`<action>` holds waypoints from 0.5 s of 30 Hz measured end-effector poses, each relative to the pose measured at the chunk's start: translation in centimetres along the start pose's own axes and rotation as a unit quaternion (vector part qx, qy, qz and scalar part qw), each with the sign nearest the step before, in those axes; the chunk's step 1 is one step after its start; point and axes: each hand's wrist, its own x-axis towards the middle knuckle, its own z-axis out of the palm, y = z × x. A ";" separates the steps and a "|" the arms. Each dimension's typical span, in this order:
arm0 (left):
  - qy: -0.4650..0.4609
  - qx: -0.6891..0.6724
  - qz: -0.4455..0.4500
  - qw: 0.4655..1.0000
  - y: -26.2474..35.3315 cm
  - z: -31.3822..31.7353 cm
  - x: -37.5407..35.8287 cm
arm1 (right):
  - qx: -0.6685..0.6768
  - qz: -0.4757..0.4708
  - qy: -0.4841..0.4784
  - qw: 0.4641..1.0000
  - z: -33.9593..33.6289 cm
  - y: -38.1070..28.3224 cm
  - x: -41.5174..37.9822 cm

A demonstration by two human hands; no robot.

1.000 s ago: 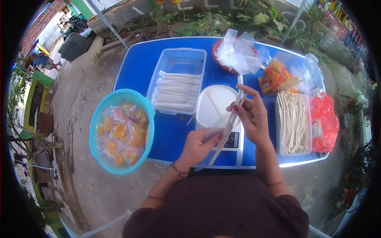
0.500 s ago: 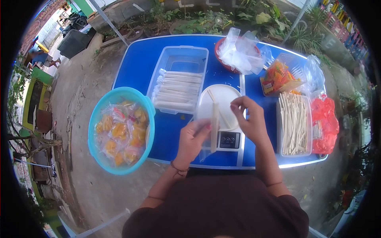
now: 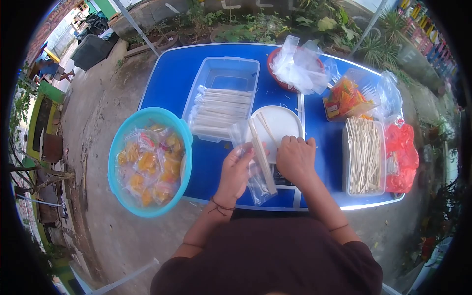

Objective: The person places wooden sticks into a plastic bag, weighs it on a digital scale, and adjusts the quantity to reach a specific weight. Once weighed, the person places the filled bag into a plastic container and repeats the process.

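My left hand holds a clear plastic bag together with a bundle of pale sticks, tilted over the near left edge of a round white scale plate. Over the plate's lower right part, my right hand is closed near the lower end of loose sticks that lie on the plate. Its fingertips are hidden, so what they grip does not show. The scale's dark display is partly covered by the hand and the bundle.
Around the scale on the blue table stand a clear box of wrapped bundles, a turquoise basin of packets, a red basket of plastic bags, a tub of orange packets, a box of sticks and a red bag.
The bundle and bag in my left hand have tilted, their lower end now further right. My right hand has come down and left onto the scale plate, and its fingers have closed.
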 end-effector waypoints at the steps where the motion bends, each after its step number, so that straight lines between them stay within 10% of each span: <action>1: -0.009 -0.012 -0.004 1.000 -0.1 -0.1 0.1 | 0.004 -0.002 0.000 1.000 0.0 -0.1 0.0; 15: -0.031 -0.027 -0.061 0.997 -1.2 -0.4 0.8 | 0.048 0.022 0.047 0.997 -0.3 0.3 -0.5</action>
